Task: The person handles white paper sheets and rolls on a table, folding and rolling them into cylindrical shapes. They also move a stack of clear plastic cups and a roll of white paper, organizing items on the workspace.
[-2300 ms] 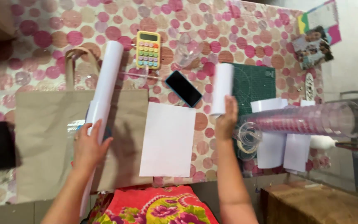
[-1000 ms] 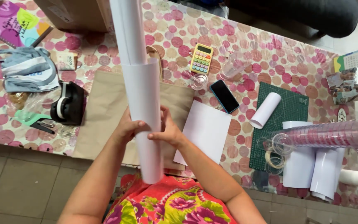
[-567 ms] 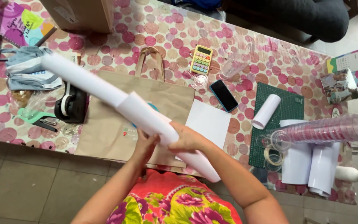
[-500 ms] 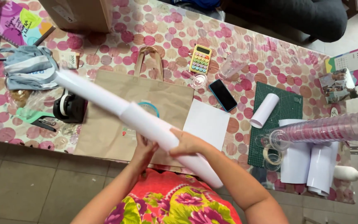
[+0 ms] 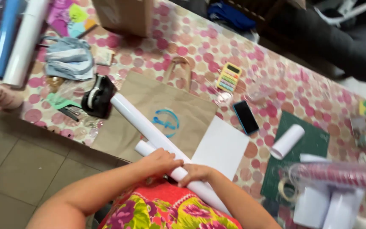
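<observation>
A long white paper roll [image 5: 138, 123] lies slanted over a flat brown paper bag [image 5: 187, 106], its far end near a black tape dispenser [image 5: 98, 96]. A shorter white roll [image 5: 144, 148] sits against it on the near side. My left hand [image 5: 159, 160] is closed over the rolls at the table's near edge. My right hand [image 5: 196, 173] grips the long roll just to the right of the left hand. A white sheet [image 5: 221, 146] lies right of both hands.
A yellow calculator [image 5: 229, 77], a black phone [image 5: 245, 117], a green cutting mat [image 5: 310, 144] with a small white roll [image 5: 287, 141], and a clear tube [image 5: 339, 174] lie to the right. A cardboard box [image 5: 126, 15], blue and white rolls [image 5: 15, 38] and folded denim [image 5: 69, 57] sit at left.
The long roll came down from upright to lying slanted across the bag. Both hands slid toward its near end, and the view shifted left.
</observation>
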